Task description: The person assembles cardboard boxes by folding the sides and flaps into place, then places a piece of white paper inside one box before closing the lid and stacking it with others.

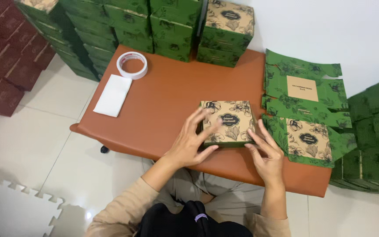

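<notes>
A closed box (228,122), kraft-brown on top with dark floral print and green sides, lies flat on the brown table (163,105), near the table's front edge and right of its middle. The left hand (192,140) rests against the box's left side, fingers spread and reaching over the lid's left part, thumb at the front lower corner; it touches the box without closing around it. The right hand (266,156) meets the box's front right corner, fingers extended and pressing along the right edge, palm open; neither hand is clenched. Both forearms wear beige sleeves (115,210).

Just right of the box, overhanging the table's right end, lies a stack of flat blanks (303,103), unfolded green cartons with the same floral print; the nearest one shows its kraft lid panel and almost touches the right hand. Behind the box, at the table's far edge, stand stacked boxes (227,33) of the same kind, the rightmost pile showing a kraft lid, the others green sides. Far left of the box, on the table, lie a tape roll (132,65) and, just in front of it, a white folded sheet (113,95). Further green cartons (373,131) are piled on the floor right of the table, and red ones (5,57) stand well to the left. A white foam mat (14,206) lies on the tiled floor at lower left.
</notes>
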